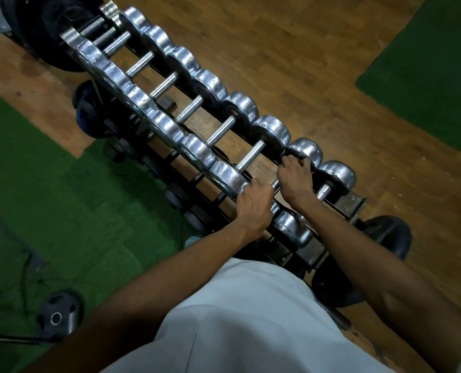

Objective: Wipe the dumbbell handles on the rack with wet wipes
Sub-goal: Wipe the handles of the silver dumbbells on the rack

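A long rack (354, 204) carries a row of chrome dumbbells across a wooden floor (291, 49). On the second dumbbell from the near end, the left hand (253, 207) and right hand (295, 177) both curl around its handle (275, 184), which shows only between them. No wipe can be made out.

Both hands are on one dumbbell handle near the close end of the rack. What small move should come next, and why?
Probably slide the left hand along the handle toward the right hand, to rub the bare strip between them. Both hands grip this bar; no wet wipe is visible, so it may be hidden under the fingers.
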The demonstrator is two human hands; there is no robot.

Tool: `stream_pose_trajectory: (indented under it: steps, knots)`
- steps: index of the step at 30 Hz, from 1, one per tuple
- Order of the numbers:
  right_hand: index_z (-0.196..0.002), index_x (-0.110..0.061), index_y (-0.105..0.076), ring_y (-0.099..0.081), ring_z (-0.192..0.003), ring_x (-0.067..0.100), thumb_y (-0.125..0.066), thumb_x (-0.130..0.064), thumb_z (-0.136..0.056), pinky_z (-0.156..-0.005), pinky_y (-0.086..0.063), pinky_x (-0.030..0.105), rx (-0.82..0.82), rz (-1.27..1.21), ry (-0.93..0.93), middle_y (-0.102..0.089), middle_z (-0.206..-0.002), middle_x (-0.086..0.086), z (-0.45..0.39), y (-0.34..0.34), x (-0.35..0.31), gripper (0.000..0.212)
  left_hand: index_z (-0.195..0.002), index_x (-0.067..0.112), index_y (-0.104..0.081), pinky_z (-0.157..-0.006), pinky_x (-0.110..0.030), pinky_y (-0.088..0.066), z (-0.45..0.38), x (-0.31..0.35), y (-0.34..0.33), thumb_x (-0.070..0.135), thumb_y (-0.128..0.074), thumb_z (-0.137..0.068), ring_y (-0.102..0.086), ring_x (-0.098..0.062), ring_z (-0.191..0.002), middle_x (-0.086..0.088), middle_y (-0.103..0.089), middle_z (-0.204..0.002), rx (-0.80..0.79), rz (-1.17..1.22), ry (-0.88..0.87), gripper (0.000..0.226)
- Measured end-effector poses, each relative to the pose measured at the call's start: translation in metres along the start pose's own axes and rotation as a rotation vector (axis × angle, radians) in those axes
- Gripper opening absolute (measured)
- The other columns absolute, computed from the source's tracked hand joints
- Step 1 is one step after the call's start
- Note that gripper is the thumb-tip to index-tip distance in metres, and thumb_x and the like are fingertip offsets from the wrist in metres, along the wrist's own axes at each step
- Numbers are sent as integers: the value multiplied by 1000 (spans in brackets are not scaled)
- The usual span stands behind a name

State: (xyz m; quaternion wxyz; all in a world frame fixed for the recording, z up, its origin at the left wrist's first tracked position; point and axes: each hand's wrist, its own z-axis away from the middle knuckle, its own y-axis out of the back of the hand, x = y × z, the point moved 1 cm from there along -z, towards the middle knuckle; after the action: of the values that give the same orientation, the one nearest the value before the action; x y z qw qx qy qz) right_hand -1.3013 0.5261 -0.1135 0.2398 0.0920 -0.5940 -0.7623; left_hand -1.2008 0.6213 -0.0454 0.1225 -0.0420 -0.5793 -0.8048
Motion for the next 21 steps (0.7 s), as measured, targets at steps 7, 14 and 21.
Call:
stream_pose_trajectory:
  steps: [7, 14, 21]
  knots:
    - [-117, -17, -67, -46, -126, 24, -61, -12, -93, -99, -38, 41, -67, 54, 93, -59, -124, 2, -6, 8, 6, 25, -99, 7, -63, -61, -35, -45, 0, -1, 2, 3, -73, -88, -63, -31, -94, -14, -57, -109, 6, 3, -2, 16]
    - [-102, -16, -74, -52, -107, 25, -73, -11, -81, -87, -51, 45, -93, -434, 380, -60, -115, 2, 8, -5, -2, 21, -116, 9, -65, -72, -39, -53, -1, -2, 2, 11, -73, -90, -62, -33, -103, -15, -56, -118, -19, 21, 6, 27]
    - [-145, -16, -48, -34, -143, 31, -71, -5, -77, -107, -39, 47, -13, -125, 180, -37, -160, 7, 15, 0, 33, 73, -104, 7, -65, -64, -36, -47, 1, 0, 2, 11, -76, -89, -64, -34, -98, -16, -58, -112, 13, -9, 8, 19]
